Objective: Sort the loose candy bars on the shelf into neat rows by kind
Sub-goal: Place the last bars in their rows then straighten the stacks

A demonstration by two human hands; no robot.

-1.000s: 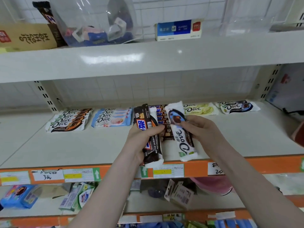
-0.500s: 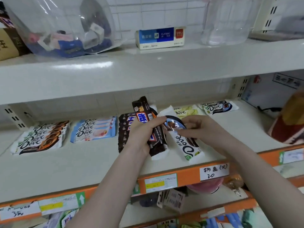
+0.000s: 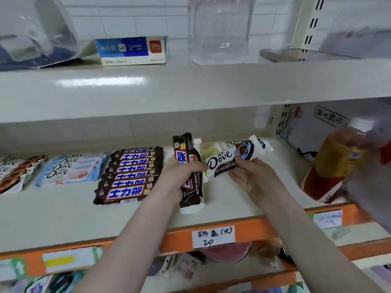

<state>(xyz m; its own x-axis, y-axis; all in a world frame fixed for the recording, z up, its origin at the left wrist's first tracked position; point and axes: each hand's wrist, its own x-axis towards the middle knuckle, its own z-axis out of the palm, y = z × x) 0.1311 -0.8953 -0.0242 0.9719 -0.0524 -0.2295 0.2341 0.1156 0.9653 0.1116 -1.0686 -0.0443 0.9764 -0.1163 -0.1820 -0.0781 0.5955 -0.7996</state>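
Where shelf [image 3: 63, 212] meets tile wall [image 3: 127, 132]: orange front edge [image 3: 264, 229].

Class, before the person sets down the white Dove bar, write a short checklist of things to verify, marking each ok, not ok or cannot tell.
1. Right hand pinches the white Dove bar with the dark band: ok.
2. Left hand grips the dark brown bars securely: ok.
3. Matching white Dove row behind is findable: cannot tell, hidden by the held bar.
4. Row of dark brown bars with blue labels lies neat: ok.
5. Cream shelf has free room in front: ok.
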